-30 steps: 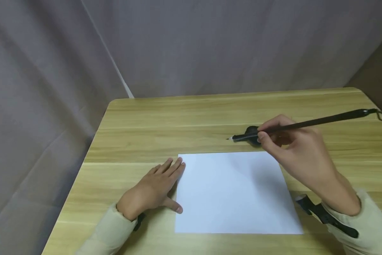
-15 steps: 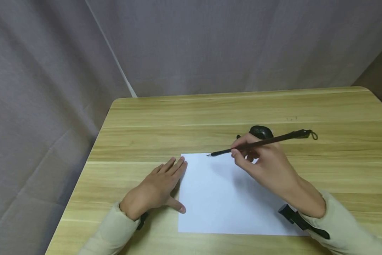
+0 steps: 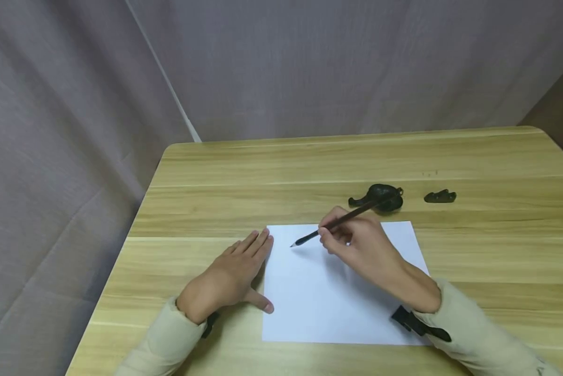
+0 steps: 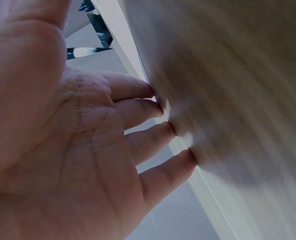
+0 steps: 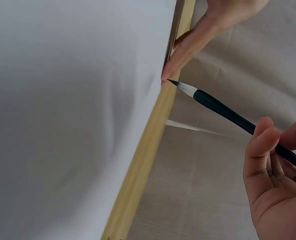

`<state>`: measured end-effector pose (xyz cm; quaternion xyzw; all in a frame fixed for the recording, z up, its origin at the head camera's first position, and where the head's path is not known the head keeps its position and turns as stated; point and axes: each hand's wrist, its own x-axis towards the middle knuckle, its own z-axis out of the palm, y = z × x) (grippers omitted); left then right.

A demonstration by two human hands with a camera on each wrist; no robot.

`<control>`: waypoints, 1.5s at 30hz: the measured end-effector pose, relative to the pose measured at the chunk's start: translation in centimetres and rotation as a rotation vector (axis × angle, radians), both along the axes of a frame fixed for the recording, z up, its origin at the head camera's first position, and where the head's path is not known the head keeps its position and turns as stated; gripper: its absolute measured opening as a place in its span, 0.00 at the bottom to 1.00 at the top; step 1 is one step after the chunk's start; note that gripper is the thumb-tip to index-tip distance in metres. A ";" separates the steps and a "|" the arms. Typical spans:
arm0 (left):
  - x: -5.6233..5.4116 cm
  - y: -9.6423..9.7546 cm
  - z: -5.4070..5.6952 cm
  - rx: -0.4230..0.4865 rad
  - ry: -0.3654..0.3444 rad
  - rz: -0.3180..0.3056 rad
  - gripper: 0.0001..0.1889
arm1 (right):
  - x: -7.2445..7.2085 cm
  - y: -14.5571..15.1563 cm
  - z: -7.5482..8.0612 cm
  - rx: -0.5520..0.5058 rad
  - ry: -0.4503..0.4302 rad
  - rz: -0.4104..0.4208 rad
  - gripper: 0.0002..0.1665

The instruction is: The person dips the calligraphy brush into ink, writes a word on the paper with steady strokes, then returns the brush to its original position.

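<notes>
A white sheet of paper (image 3: 304,303) lies on the wooden table. Flat at the paper's left edge is my left hand (image 3: 229,279), fingers straight and thumb spread; in the left wrist view its fingertips (image 4: 169,129) touch down on the surface. My right hand (image 3: 368,256) pinches a dark-handled calligraphy brush (image 3: 344,219) between thumb and fingers. The brush slants, its handle leaning up to the right. Its pale bristles with a dark tip (image 5: 180,86) appear slightly above the upper left part of the sheet. No marks show on the paper.
Behind the paper sits a black gourd-shaped dish (image 3: 377,191), partly crossed by the brush handle. A small dark brush rest (image 3: 440,197) lies to its right. Grey curtain (image 3: 309,68) hangs beyond the table's back edge (image 3: 281,140). Each wrist carries a black strap.
My right hand has carried the brush left and down from beside the black dish to over the paper's upper left. The brush rest has come into sight. My left hand keeps its place.
</notes>
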<state>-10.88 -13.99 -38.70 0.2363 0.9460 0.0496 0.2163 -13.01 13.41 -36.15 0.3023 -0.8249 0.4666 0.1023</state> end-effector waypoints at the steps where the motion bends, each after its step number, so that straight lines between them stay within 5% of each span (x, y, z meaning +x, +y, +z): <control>1: 0.0 0.0 0.0 -0.002 -0.001 -0.002 0.74 | -0.1 0.0 0.0 0.006 -0.016 -0.005 0.09; 11: 0.1 0.2 0.3 0.019 0.005 -0.010 0.73 | -0.5 -0.2 0.0 0.043 -0.112 -0.056 0.06; 23: 0.2 0.2 0.3 0.014 0.005 -0.015 0.73 | -0.2 -0.3 -0.1 0.035 -0.092 -0.037 0.07; 35: 0.2 0.4 0.2 0.001 0.013 -0.011 0.74 | 1.1 -0.3 0.3 0.103 -0.018 0.015 0.10; 45: 0.2 0.4 0.4 0.009 0.018 -0.016 0.73 | 2.6 -0.6 1.6 0.177 -0.120 0.067 0.07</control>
